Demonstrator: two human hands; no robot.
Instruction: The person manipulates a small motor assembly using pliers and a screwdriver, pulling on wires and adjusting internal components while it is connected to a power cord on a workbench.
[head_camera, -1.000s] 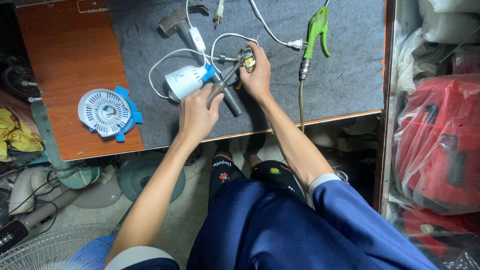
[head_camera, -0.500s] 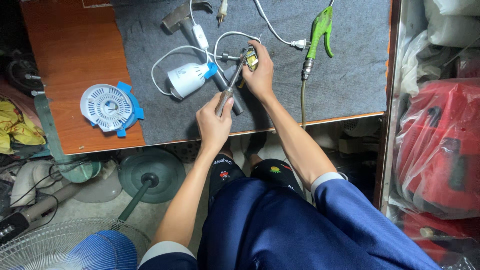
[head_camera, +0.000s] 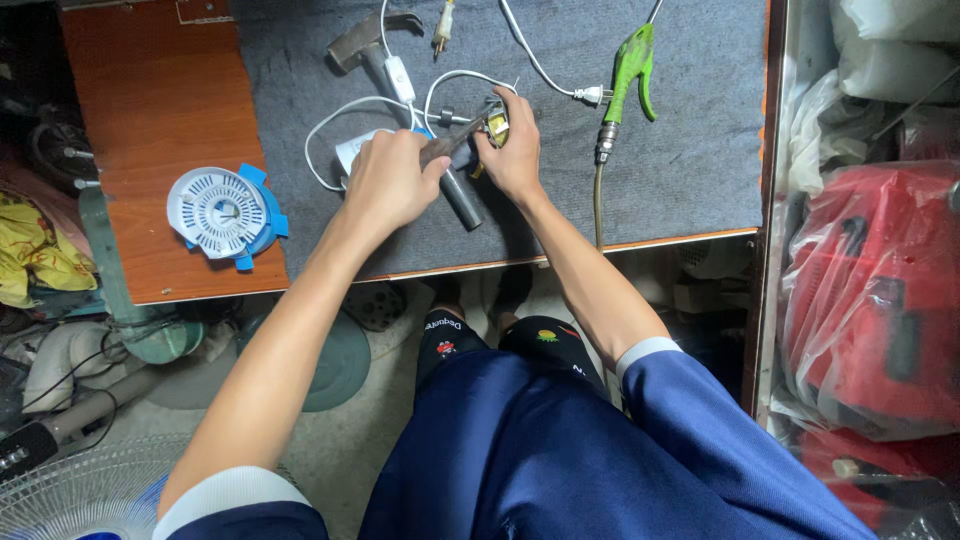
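left hand (head_camera: 388, 180) moved onto tool (head_camera: 448, 150), gripping

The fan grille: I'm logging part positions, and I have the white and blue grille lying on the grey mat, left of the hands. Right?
Not quite. In the head view the fan grille lies on the bare wooden tabletop, beside the grey mat, left of the hands.

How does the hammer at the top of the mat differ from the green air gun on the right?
The hammer is dull grey metal; the air gun is bright green. The hammer has no line attached that I can see; the air gun has a hose running off the table edge. A white cord crosses the hammer; the air gun lies clear. Both rest untouched on the grey mat.
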